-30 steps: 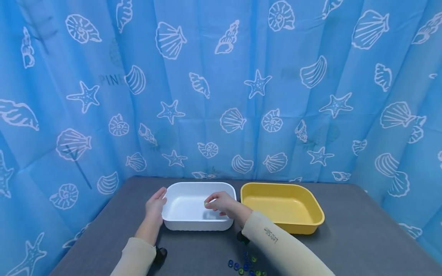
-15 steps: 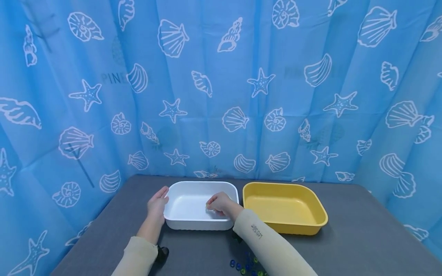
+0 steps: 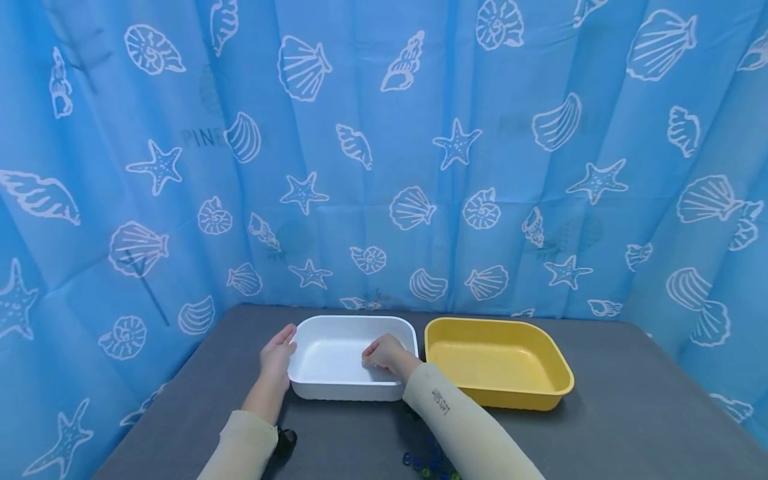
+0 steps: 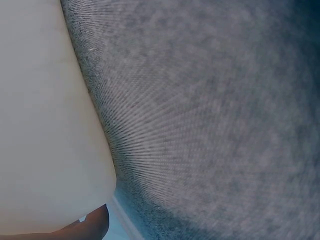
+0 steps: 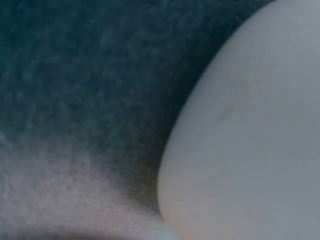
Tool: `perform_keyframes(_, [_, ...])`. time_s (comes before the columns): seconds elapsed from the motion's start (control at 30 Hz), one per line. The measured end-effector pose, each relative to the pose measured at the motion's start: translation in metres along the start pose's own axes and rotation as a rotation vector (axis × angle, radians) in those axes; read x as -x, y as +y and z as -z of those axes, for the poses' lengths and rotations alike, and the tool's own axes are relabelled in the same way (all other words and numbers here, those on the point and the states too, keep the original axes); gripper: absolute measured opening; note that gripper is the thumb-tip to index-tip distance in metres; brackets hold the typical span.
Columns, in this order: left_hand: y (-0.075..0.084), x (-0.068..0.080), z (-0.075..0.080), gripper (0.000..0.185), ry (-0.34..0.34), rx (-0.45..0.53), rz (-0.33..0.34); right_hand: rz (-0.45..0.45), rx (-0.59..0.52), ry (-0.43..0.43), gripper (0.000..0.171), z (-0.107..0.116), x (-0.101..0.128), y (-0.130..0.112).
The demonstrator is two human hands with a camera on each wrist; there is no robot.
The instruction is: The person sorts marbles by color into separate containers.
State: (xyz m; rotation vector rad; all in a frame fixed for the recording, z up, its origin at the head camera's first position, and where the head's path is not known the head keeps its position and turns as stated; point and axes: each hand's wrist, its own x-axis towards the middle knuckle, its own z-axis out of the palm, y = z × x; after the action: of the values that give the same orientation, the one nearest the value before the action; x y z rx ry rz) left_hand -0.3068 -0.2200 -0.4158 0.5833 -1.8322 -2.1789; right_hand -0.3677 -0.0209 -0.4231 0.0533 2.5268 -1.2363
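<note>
Within the white rectangular, plastic-looking tray [image 3: 348, 392], toward its right side, we find the right hand [image 3: 389, 355] reaching low, fingers bunched, tips angled left and down. A tiny pale spot shows at the tips; we cannot tell whether they pinch anything. The left hand [image 3: 276, 360] lies along the tray's left wall, fingers fairly straight and close together, thumb near the rim; we cannot tell how firmly it presses.

Small rounded blue and green glass-like beads [image 3: 418, 464] lie at the near edge of the dark grey cloth-covered table [image 3: 612, 400], partly hidden by the right cream sleeve [image 3: 468, 427]. A yellow rectangular tray [image 3: 504, 397] of similar make sits just right of the white one. Both wrist views give us mostly sleeve and grey cloth.

Handling, our judgement: beads light, hard and slick, apt to roll; best taken singly, thumb and forefinger across the widest part. White tray light and stiff, liable to slide if bumped; best steadied at a side wall or rim.
</note>
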Motion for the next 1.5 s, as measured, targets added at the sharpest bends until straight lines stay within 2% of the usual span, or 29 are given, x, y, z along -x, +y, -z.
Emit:
perform_keyframes(0.23, [0.001, 0.0, 0.001, 0.047, 0.003, -0.008, -0.001, 0.047, -0.12, 0.008, 0.016, 0.006, 0.014, 0.002])
perform_keyframes(0.43, [0.0, 0.0, 0.001, 0.047, 0.001, -0.008, -0.001, 0.081, -0.119, 0.024, 0.016, 0.015, 0.028, -0.004])
perform_keyframes(0.7, [0.002, 0.0, 0.0, 0.046, 0.015, -0.007, 0.002, 0.22, -0.185, -0.02, 0.025, 0.032, 0.054, -0.005])
perform_keyframes(0.93, [0.001, 0.002, 0.0, 0.046, 0.007, -0.001, 0.01, 0.356, -0.199, -0.058, 0.027, 0.049, 0.076, 0.009])
perform_keyframes(1.13, [0.001, 0.003, -0.001, 0.046, 0.019, 0.007, 0.008, 0.42, -0.24, -0.086, 0.025, 0.064, 0.094, 0.022])
perform_keyframes(1.3, [0.002, 0.004, -0.003, 0.046, 0.031, 0.009, 0.014, 0.455, -0.259, -0.101, 0.026, 0.076, 0.108, 0.032])
perform_keyframes(1.5, [0.0, 0.003, -0.002, 0.046, 0.022, 0.003, 0.008, 0.44, -0.252, -0.154, 0.028, 0.088, 0.121, 0.043])
